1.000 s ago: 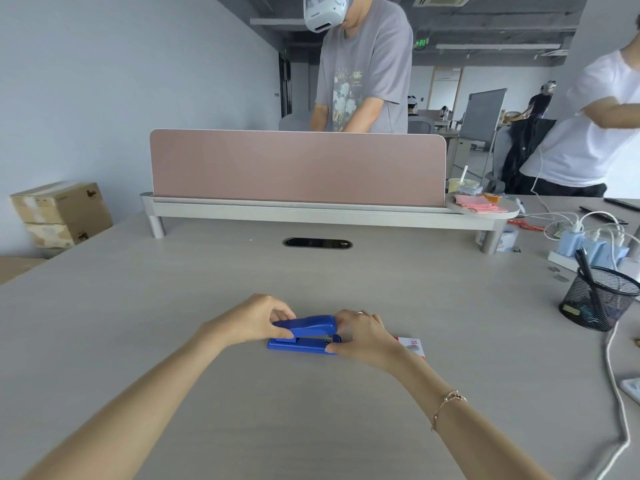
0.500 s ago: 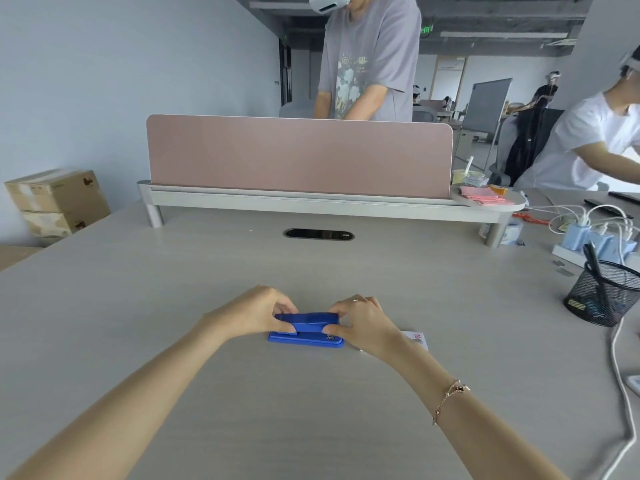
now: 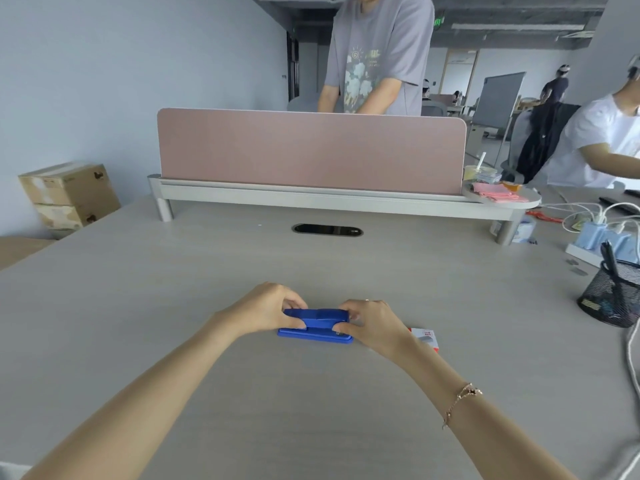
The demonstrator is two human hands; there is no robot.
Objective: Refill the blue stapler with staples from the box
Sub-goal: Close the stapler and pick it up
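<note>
Both hands, left (image 3: 268, 310) and right (image 3: 369, 323), pinched the shut stapler (image 3: 317, 323) ends; opening came next, box (image 3: 424, 337) just right.

The stapler (image 3: 317, 324) is solid bright blue, lying on a pale grey tabletop (image 3: 311, 393) with a faint wood grain. The staple box (image 3: 426, 337) is white with red edging, the desk divider (image 3: 311, 150) is plain dusty pink, and the mesh pen holder (image 3: 609, 296) is black.
</note>
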